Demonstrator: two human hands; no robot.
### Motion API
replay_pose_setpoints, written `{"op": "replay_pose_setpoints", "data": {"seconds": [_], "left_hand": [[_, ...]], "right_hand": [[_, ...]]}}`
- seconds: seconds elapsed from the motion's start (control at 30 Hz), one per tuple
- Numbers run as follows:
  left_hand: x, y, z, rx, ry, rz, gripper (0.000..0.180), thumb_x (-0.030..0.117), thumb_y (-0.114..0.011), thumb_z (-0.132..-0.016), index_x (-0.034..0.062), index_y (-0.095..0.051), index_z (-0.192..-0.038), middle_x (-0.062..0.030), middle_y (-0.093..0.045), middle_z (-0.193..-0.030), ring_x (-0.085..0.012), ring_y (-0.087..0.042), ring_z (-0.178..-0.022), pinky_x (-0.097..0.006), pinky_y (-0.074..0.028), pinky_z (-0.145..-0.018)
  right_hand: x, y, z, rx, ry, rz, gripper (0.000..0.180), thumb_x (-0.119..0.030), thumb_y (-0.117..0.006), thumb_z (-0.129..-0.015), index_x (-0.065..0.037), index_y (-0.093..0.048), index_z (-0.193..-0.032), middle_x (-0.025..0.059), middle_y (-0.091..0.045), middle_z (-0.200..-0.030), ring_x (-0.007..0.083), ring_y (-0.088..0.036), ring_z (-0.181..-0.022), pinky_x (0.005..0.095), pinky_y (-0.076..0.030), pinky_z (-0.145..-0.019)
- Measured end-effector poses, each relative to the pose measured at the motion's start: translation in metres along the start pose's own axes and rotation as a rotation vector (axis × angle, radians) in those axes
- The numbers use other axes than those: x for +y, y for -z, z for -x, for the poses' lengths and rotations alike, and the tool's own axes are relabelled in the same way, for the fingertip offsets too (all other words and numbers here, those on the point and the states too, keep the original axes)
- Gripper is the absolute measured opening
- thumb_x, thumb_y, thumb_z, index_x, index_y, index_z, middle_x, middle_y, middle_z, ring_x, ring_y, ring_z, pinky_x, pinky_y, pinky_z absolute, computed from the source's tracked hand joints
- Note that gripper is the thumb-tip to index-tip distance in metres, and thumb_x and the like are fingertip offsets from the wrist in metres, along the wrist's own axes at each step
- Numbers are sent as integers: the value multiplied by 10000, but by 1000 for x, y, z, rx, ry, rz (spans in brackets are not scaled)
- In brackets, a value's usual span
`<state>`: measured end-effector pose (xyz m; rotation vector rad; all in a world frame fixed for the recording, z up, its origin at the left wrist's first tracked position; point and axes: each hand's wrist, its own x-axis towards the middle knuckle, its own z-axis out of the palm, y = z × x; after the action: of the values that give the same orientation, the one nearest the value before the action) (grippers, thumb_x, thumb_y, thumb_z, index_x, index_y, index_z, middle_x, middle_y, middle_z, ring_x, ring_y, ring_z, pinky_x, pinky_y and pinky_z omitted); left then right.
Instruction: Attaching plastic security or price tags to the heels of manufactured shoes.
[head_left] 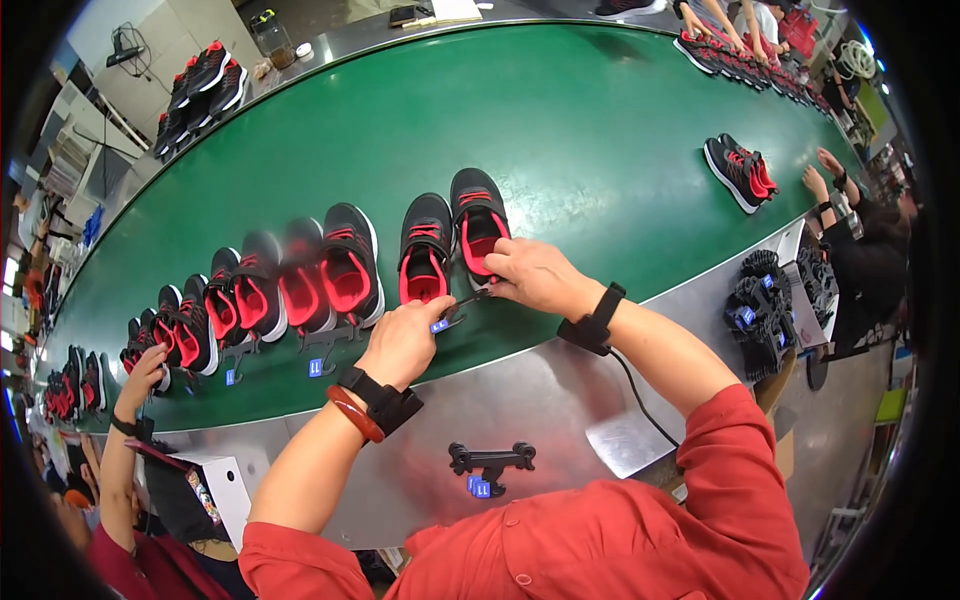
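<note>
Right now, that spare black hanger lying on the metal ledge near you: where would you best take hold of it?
Probably by the crossbar of the black hanger, coming straight down from above. It lies flat on the metal ledge, clear on all sides, with its blue tag toward the person.

Your right hand (535, 275) covers the heel of the nearer black-and-red shoe (478, 225), and whatever your fingers pinch there is hidden. Your left hand (405, 340) hides most of the black hanger (448, 322); only a blue tag and a hook end show. The pairs further left (300, 275) smear with motion blur. Your elbows and shoulders run out at the lower edge. The stack of hangers (760, 300) at right is too dense to count.
</note>
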<state>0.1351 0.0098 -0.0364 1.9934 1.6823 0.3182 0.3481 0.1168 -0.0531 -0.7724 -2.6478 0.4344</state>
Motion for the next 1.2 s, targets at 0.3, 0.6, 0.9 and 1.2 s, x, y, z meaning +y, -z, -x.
{"op": "replay_pose_setpoints", "data": {"seconds": [0.3, 0.6, 0.9, 1.2], "left_hand": [[0, 7, -1, -13, 39, -39, 396, -15, -467, -772, 82, -612, -1127, -218, -646, -886, -391, -617, -856, -471, -486, -757], [-4, 3, 8, 31, -21, 49, 354, -25, -507, -776, 87, -617, -1094, -206, -616, -995, -378, -606, -907, -451, -476, -764], [-27, -28, 9, 216, -87, -41, 356, -23, -487, -807, 102, -604, -1120, -214, -407, -1343, -406, -494, -1161, -423, -459, -916], [-61, -34, 14, 264, -166, -111, 409, -113, -443, -808, 3, -527, -1191, -212, -273, -1442, -357, -378, -1287, -399, -325, -1058]], "right_hand": [[-15, 17, 2, 2, 133, 235, 236, -319, -705, -750, -132, -577, -817, 48, -549, -771, 246, -577, -740, 386, -445, -652], [-27, 0, -6, -31, 94, 313, 190, -205, -703, -695, -112, -577, -802, 63, -544, -742, 258, -574, -725, 397, -441, -637], [-25, -51, 18, 241, -75, -151, 625, -39, -664, -680, -86, -478, -1274, 169, -472, -1306, 383, -548, -1043, 432, -473, -890], [-45, -62, 122, 426, -220, -197, 255, -131, -671, -681, -7, -611, -895, 164, -567, -1032, 324, -475, -1085, 428, -415, -909]]}}
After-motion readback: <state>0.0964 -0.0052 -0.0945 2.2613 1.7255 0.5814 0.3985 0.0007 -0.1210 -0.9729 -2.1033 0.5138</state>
